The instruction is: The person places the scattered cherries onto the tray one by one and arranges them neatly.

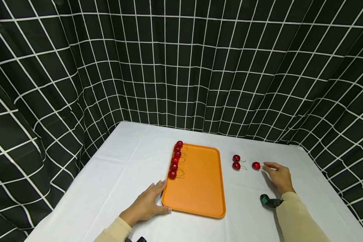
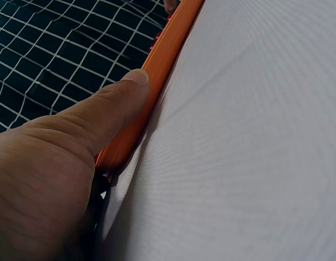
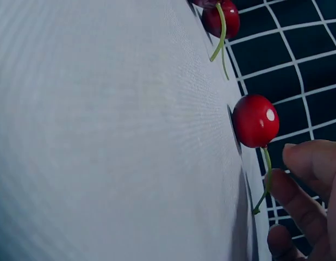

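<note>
The left hand rests against the near left corner of an orange tray. Its fingers lie along the tray's left side, and the thumb touches the near rim in the left wrist view. On the right, the right hand reaches to the stem of a single red cherry lying on the cloth. Thumb and forefinger stand apart beside the green stem in the right wrist view, without visibly pinching it. Several cherries form a row along the tray's left edge, stems pointing right.
Two more cherries lie on the white tablecloth between the tray and the right hand. Behind and at both sides hangs a black curtain with a white grid. A black wrist device sits at the right cuff.
</note>
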A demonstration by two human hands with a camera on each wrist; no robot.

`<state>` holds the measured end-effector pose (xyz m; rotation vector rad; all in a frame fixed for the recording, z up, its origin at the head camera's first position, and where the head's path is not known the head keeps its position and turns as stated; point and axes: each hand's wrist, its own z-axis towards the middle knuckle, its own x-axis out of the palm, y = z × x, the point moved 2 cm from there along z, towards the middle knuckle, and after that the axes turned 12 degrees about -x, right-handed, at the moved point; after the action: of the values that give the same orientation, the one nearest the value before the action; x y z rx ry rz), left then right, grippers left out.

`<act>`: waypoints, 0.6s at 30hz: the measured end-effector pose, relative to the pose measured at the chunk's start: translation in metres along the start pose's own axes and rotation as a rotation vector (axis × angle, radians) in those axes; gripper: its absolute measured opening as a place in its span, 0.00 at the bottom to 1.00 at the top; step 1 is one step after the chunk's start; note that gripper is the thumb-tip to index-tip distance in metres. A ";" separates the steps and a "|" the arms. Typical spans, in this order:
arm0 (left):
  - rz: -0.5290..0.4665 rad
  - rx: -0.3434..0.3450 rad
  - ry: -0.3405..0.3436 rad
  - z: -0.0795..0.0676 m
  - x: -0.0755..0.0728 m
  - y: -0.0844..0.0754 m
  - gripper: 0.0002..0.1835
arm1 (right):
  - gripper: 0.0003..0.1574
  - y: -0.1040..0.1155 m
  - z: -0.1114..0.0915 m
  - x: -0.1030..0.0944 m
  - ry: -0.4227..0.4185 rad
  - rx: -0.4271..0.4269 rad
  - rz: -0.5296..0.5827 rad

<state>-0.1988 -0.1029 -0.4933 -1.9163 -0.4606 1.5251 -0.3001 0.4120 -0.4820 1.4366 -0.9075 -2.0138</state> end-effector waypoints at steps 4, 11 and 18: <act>-0.003 -0.004 -0.002 0.000 0.000 0.000 0.56 | 0.27 0.000 0.002 0.003 0.024 0.014 -0.057; -0.005 -0.008 0.001 0.000 0.000 0.000 0.56 | 0.23 -0.002 0.001 0.008 0.036 0.039 -0.120; -0.004 -0.011 0.006 0.000 0.000 0.000 0.56 | 0.20 0.000 -0.003 0.008 0.008 0.002 -0.126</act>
<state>-0.1986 -0.1031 -0.4928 -1.9272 -0.4704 1.5168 -0.3003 0.4051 -0.4875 1.5369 -0.8341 -2.0962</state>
